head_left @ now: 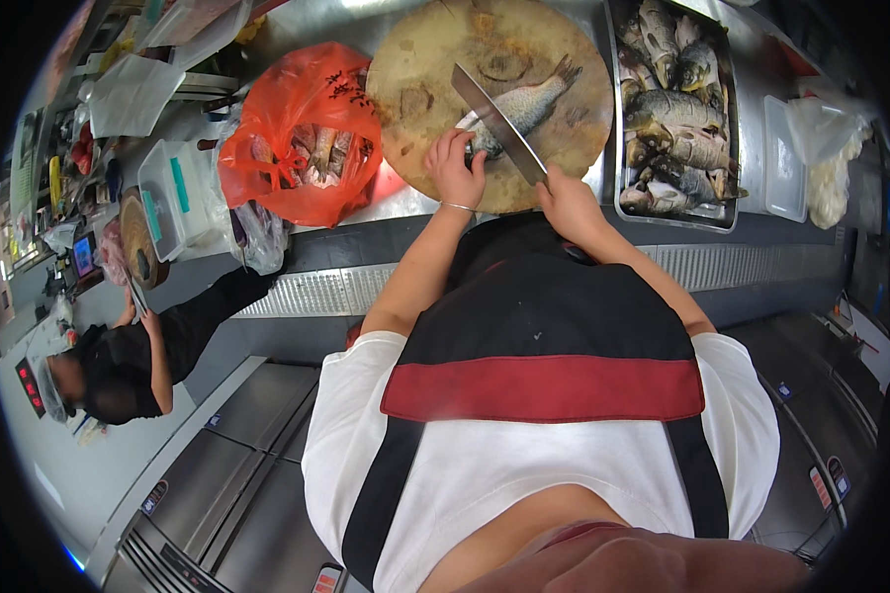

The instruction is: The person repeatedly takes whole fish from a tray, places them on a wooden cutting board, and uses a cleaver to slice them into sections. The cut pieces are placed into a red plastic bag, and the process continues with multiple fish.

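Observation:
A whole fish (526, 107) lies on the round wooden chopping block (415, 52), its tail towards the upper right. My left hand (456, 167) presses on the head end of the fish with bent fingers; the head is mostly hidden under them. In my right hand (569, 201) is the handle of a broad cleaver (498, 124). Its blade slants up and left across the fish, near my left fingers. Whether the edge has cut into the flesh cannot be told.
A red plastic bag (304, 89) with fish pieces stands left of the block. To the right, a metal tray (733, 148) holds several whole fish. Clear plastic tubs (785, 159) sit farther right. At far left, a co-worker (122, 370) holds a knife by another block (137, 222).

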Available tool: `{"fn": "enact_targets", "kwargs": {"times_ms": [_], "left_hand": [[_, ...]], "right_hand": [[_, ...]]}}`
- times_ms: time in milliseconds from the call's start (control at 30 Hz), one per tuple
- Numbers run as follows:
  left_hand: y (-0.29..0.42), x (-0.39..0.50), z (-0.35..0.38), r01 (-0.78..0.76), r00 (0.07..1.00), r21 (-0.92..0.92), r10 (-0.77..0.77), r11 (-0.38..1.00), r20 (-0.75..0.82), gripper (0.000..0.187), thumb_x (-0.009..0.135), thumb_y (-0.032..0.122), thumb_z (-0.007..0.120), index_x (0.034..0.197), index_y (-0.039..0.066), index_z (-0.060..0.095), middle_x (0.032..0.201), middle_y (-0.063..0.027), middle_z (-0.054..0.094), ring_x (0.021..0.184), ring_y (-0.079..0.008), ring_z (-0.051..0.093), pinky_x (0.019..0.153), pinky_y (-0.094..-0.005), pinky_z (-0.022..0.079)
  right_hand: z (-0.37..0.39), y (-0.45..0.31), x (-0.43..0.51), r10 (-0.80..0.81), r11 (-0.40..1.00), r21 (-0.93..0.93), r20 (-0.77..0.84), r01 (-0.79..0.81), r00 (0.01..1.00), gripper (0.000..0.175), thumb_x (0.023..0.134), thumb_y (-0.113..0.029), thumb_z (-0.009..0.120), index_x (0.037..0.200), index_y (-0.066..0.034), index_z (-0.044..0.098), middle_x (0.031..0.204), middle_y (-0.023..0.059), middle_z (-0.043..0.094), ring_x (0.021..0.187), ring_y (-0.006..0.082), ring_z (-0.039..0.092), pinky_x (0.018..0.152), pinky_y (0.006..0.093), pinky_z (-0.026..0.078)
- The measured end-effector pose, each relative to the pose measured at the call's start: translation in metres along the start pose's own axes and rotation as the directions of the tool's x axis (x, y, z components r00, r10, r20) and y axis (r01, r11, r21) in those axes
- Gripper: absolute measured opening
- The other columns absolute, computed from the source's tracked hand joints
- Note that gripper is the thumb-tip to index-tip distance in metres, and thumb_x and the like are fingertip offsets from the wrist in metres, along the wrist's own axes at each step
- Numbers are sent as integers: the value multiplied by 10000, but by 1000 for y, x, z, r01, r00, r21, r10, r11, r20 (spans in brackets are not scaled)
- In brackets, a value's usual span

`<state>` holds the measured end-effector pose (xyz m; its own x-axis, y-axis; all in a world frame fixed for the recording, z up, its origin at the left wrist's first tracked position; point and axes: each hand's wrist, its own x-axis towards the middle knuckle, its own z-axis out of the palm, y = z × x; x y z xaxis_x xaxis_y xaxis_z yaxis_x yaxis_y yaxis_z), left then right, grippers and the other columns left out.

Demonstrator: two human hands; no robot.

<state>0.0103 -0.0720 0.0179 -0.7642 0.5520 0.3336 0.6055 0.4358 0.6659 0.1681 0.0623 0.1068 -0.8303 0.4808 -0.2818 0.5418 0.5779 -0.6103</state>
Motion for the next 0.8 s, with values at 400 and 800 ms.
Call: {"fn": "enact_targets", "kwargs": {"times_ms": [400, 800], "left_hand": [[-14, 4, -2, -29, 999, -91, 33, 995, 42, 393, 772, 193, 780, 1129, 118, 635, 1221, -73, 620, 1183, -323, 525, 1046, -455, 336], [-24, 6, 0, -2, 998, -158, 13, 987, 69, 420, 753, 176, 798, 1124, 95, 618, 1189, -105, 632, 1169, -334, 537, 1037, -451, 366]], "right_hand": [[-1, 57, 23, 259, 752, 498, 381, -433, 888, 264, 1005, -265, 623, 1143, -45, 579, 629, -3, 514, 437, 66, 476, 403, 279, 424], [1, 65, 42, 97, 536, 676, 546, -506, 832, 356, 984, -253, 667, 1237, -60, 510, 604, -31, 432, 442, 81, 395, 434, 286, 384]]}}
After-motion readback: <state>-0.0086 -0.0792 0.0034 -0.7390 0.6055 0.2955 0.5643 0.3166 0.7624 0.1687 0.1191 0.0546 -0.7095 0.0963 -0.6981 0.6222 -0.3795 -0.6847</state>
